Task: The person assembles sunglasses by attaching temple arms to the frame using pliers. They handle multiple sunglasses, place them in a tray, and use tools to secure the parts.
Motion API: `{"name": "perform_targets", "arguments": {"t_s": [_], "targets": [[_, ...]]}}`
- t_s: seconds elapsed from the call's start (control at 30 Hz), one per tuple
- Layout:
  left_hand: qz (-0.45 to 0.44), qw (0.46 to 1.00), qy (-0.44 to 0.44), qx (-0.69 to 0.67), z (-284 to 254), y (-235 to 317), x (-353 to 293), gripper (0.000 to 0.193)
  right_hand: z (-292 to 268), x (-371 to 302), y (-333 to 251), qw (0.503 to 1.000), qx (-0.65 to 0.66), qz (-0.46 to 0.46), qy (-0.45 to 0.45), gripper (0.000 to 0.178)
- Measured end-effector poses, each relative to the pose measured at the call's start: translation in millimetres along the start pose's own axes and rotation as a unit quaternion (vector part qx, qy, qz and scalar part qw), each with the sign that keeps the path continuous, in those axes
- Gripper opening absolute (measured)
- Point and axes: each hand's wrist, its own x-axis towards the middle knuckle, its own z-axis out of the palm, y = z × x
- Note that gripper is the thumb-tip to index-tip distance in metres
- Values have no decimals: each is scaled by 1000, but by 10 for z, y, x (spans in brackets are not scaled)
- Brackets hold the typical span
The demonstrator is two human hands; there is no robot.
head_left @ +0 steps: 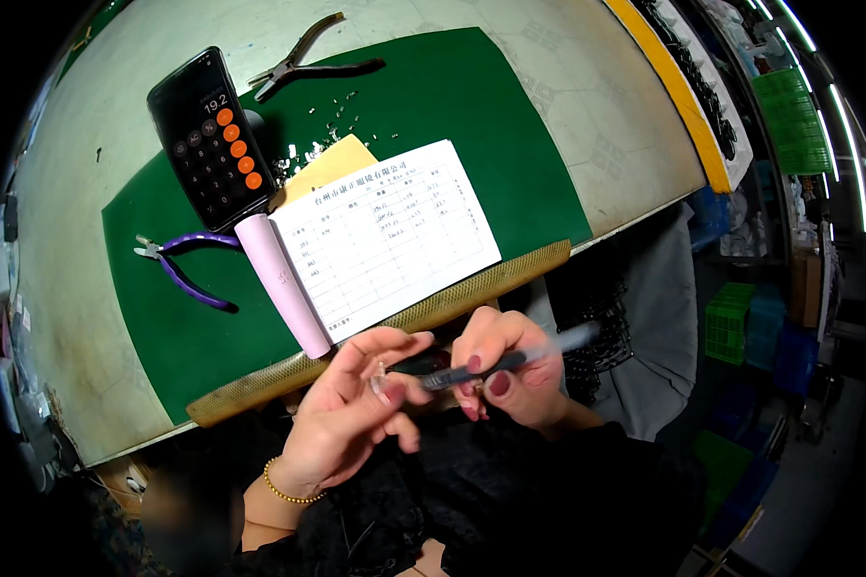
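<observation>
Pen (443, 378), dark, slim: below the order pad (394, 288), pinched between right hand (537, 387) thumb and fingers. Likely light, stiff, smooth; hold mid-barrel. Left hand (349, 406), below pad: half-curled; blur hides whether it grips anything.

This looks like a workshop. Ahead of the fingers (380, 341), 2 pairs of pliers (281, 70) and scattered metal bits (316, 149) lie on a green mat (515, 125). Well to the fingers' right are plastic crates (731, 322) and strip lights (849, 137).
</observation>
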Motion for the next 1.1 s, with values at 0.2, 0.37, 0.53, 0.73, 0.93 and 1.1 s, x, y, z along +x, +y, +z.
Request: {"name": "perform_targets", "arguments": {"t_s": [0.2, 0.37, 0.53, 0.73, 0.93, 1.1], "targets": [[132, 977, -10, 165, 31, -87, 114, 43, -116, -64, -53, 999, -26, -19, 36, 17], [138, 912, 55, 382, 52, -106, 144, 35, -136, -43, -10, 991, -101, -71, 46, 18], [275, 848, 84, 446, 29, -224, 179, 28, -104, -42, 36, 979, -168, -83, 83, 19], [339, 721, 99, 596, 48, -175, 177, 25, -78, -43, 37, 987, -151, -8, 62, 16], [398, 656, 72, 637, 75, -89, 158, 34, -81, -14, -12, 984, -170, 34, 29, 18], [414, 564, 47, 713, -16, -70, 112, 49, -187, 112, -47, 976, -206, 57, -45, 15]]}}
